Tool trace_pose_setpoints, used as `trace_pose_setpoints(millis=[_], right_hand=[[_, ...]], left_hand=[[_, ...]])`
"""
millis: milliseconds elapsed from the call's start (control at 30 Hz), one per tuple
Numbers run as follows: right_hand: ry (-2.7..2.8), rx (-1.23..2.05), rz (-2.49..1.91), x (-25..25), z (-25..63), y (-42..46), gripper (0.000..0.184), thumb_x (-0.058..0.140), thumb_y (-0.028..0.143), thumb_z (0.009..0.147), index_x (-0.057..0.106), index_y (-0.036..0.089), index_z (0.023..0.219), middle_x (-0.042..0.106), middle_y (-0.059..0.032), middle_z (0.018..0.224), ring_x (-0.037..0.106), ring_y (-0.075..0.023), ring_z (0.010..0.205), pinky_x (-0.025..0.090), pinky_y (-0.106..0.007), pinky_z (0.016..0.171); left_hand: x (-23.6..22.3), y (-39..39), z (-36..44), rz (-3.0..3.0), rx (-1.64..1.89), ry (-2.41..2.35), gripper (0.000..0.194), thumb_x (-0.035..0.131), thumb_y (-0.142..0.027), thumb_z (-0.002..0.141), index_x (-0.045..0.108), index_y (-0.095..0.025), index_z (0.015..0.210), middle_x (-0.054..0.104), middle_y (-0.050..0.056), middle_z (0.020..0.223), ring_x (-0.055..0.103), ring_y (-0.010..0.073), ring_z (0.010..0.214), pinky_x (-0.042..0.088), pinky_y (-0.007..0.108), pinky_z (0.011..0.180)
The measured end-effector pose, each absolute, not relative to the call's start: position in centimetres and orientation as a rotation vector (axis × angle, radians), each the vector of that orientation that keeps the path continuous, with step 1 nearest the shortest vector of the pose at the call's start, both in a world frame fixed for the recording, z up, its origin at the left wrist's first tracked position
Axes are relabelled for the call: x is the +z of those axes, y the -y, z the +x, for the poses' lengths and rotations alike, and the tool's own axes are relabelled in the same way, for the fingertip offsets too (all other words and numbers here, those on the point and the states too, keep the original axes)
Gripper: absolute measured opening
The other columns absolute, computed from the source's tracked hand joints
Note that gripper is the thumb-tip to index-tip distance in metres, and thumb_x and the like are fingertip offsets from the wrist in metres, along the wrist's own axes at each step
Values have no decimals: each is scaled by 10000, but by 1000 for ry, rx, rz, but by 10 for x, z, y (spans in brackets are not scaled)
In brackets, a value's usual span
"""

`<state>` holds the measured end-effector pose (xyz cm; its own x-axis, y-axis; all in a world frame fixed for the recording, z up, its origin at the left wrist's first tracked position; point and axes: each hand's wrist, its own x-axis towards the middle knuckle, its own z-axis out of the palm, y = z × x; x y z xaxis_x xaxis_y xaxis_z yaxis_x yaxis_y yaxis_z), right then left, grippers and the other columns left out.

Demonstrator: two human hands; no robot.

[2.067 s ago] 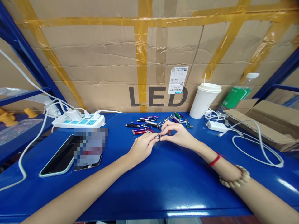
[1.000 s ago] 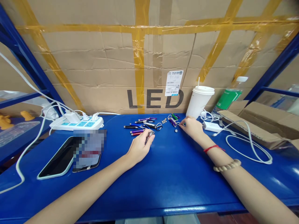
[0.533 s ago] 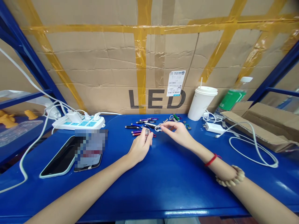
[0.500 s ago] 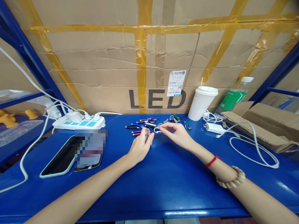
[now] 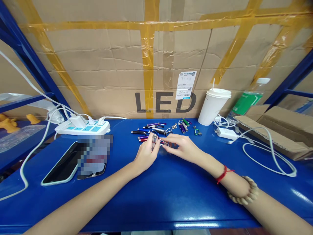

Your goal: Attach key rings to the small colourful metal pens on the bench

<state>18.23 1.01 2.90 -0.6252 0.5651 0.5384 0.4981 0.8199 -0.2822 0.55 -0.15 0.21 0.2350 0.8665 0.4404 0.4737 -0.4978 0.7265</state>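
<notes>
My left hand (image 5: 146, 154) is closed around a small silver keychain flashlight (image 5: 154, 139), holding it upright over the blue table (image 5: 171, 192). My right hand (image 5: 182, 147) pinches a small metal clip ring (image 5: 164, 142) right beside the flashlight's end, fingertips nearly touching those of the left hand. Just behind both hands lies a scatter of several coloured keychain flashlights (image 5: 149, 127), with loose clips and small parts (image 5: 184, 125) to their right.
A white power strip (image 5: 81, 128) with plugged chargers sits at the back left, two phones (image 5: 73, 163) in front of it. A white lidded cup (image 5: 214, 106), a green bottle (image 5: 246, 99), a charger with cable (image 5: 244, 138) and a cardboard box (image 5: 281, 130) stand at the right. A taped "LED" carton (image 5: 158, 65) forms the back wall.
My right hand reached out to the loose clips near the cup, picked up a clip ring, and came back to my left hand, which kept the silver flashlight.
</notes>
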Motion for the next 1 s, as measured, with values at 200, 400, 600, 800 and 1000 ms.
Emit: trace_pose_setpoints(millis=[200,400,600,800,1000], right_hand=[[2501,-137,-788,29,177,-6,212,481,217,838,625,110,951,571,-42,725,518,-122,659,402,-228,598],[2516,-322,-756,24,176,-6,163,465,186,837,597,96,868,527,-34,667,478,-123,588,375,-242,570],[2498,-351,-718,26,177,-6,141,459,176,837,578,104,811,483,-19,628,433,-114,558,348,-237,548],[2470,-348,-728,25,175,-6,180,426,177,860,567,109,770,464,-21,619,409,-113,554,335,-241,539],[2360,-315,-720,28,177,-8,188,421,179,874,566,96,789,480,-35,647,422,-108,587,362,-230,551]], left_hand=[[5,7,6,2237,1147,-1268,125,376,-250,889,326,-182,797,451,-34,630,427,101,525,303,199,523],[4,4,6,2272,1101,-1267,96,358,-242,887,317,-185,821,445,-34,641,417,101,523,300,202,515],[4,5,5,2250,1089,-1232,102,344,-261,889,308,-184,832,419,-28,647,414,103,532,302,208,521],[5,6,6,2219,1084,-1194,113,351,-275,890,310,-184,837,413,-30,638,419,102,529,297,209,522],[8,10,5,2161,1018,-1177,164,348,-353,906,326,-192,888,452,-36,664,437,107,556,315,216,555]])
